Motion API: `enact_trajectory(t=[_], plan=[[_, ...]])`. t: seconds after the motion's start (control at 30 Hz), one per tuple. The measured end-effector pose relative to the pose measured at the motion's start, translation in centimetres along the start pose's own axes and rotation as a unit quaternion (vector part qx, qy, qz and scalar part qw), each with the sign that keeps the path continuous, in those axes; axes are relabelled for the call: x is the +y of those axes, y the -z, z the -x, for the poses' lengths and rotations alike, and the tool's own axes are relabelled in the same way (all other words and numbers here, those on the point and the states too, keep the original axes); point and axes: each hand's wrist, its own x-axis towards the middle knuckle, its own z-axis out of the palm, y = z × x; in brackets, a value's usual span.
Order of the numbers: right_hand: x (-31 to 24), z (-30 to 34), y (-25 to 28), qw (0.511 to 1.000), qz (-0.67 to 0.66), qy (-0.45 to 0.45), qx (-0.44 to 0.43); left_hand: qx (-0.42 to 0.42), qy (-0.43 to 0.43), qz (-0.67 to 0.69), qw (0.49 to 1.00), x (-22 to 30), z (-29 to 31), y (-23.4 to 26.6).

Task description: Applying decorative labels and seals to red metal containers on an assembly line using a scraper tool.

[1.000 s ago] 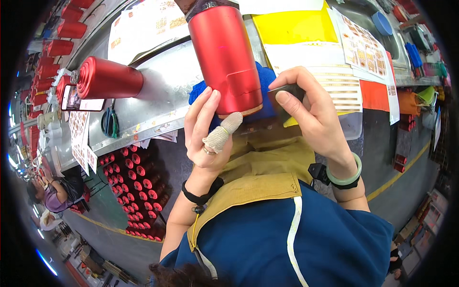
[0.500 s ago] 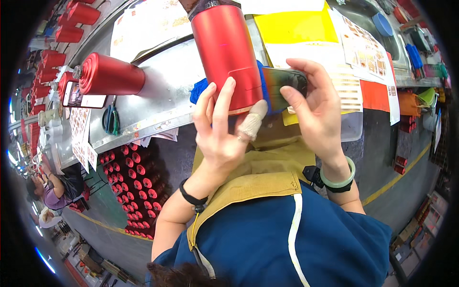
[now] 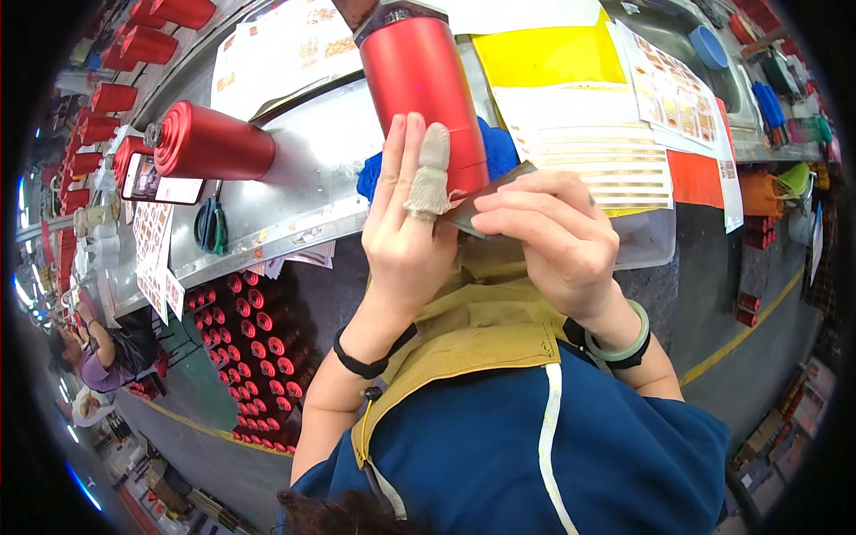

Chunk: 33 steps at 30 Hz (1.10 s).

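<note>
A large red metal cylinder lies on a blue cloth at the near edge of the metal bench. My left hand rests on its near end with fingers stretched out flat; one finger wears a pale, ribbed wrap. Between the fingertips and thumb of my right hand is a thin, dark, flat scraper-like piece. Its tip comes close to the wrapped finger and the cylinder's near end. Whether it touches the metal cannot be made out.
Another red cylinder lies to the left, near a phone and dark-handled scissors. Yellow and white sheets lie at the right. Several red cylinders stand below the bench, and a person sits far left.
The dark piece has swung from the cylinder's right side to its near end, now pinched in my right hand. My left fingers have straightened, and the wrapped one has moved up onto the cylinder.
</note>
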Motion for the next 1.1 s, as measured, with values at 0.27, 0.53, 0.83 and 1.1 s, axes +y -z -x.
enact_trajectory(t=[0.27, 0.53, 0.83, 1.1], plan=[[0.6, 0.4, 0.1, 1.000, -0.016, -0.012, 0.007, -0.029, 0.099, 0.044, 0.994, -0.4, 1.1, 0.7], [0.9, 0.7, -0.1, 0.999, -0.034, -0.021, 0.005, -0.036, 0.170, 0.098, 0.980, -0.7, 1.9, 0.4], [0.9, 0.4, 0.0, 0.999, -0.050, -0.021, 0.007, -0.041, 0.012, 0.011, 0.999, -0.3, -0.1, 0.0], [1.3, 0.2, 0.1, 0.998, -0.053, -0.027, 0.010, -0.016, 0.021, -0.020, 0.999, 0.5, 0.2, 0.7]])
